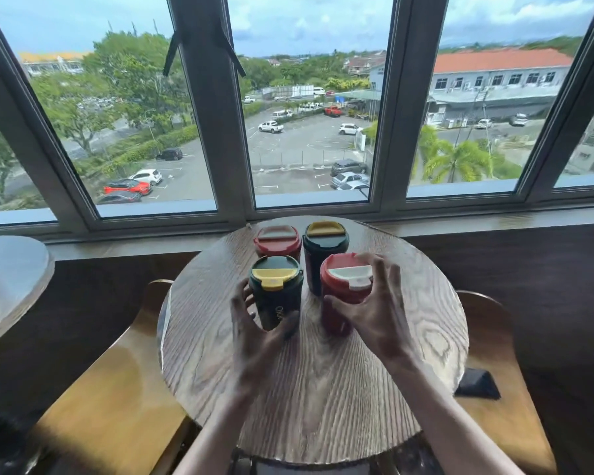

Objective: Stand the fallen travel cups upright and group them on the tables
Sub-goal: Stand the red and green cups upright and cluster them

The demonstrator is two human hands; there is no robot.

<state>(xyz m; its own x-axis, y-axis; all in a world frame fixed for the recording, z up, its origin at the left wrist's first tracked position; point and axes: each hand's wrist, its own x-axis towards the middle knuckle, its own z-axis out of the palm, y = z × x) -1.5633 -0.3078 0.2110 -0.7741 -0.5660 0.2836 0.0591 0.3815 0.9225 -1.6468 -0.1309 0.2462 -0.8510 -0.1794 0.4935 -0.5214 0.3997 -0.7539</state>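
Four travel cups stand upright in a tight square on the round wooden table (323, 389). At the back are a red cup with a grey lid (277, 240) and a dark green cup with a yellow lid (324, 245). In front are another dark green cup with a yellow lid (275, 293) and a red cup with a white lid (343, 289). My left hand (254, 334) curls around the front green cup, fingers on its left side, thumb across its lower front. My right hand (374, 310) is spread around the front red cup's lid, thumb at its side, fingers splayed.
A window frame and sill (323, 217) run just behind the table. Wooden chairs sit at the left (117, 389) and right (494, 371) of it; a dark object (477, 383) lies on the right one. A second round table (7, 279) shows at the left edge.
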